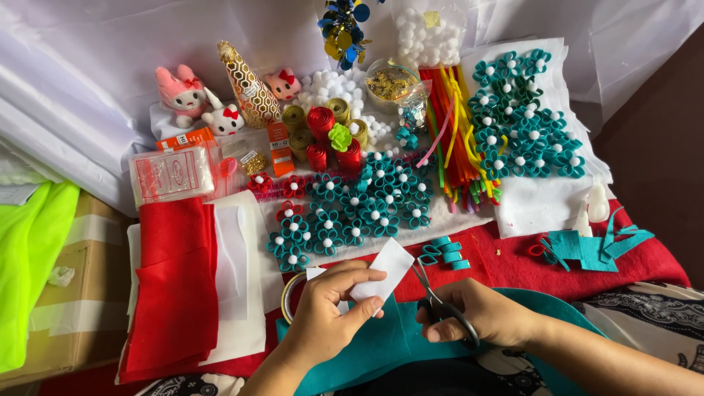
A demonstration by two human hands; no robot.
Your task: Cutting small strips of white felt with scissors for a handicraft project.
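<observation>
Fingers [367,277] of the left hand [326,315] are pinched together on a white felt piece [386,269], thumb under and fingertips over its lower edge, holding it tilted above a sheet of teal felt [381,341]. Right-hand fingers [440,331] are curled shut through the dark handles of a pair of scissors [434,301], whose blades point up toward the white piece and touch its right edge. Just behind the left hand lies a roll of tape [287,293] on the red felt [506,264] covering the tabletop. Beyond, a cluster of teal felt flowers [352,205] with white centres sits near rolled felt strips [323,128], and a bundle of coloured pipe cleaners [451,125] lies further right
</observation>
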